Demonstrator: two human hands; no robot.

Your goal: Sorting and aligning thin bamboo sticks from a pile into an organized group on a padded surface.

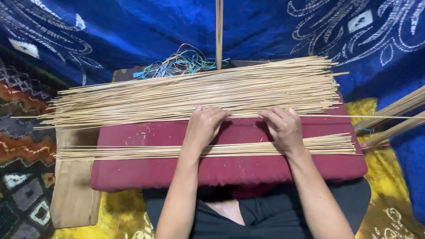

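While most of the thin bamboo sticks lie in the large pile [195, 95] at the far side of the maroon cushion [230, 170], a far smaller near bundle [133, 152] has been set apart, so the sorting looks early. The left hand [204, 125] and right hand [282, 125] each pinch one single stick [376, 117] at the big pile's near edge.
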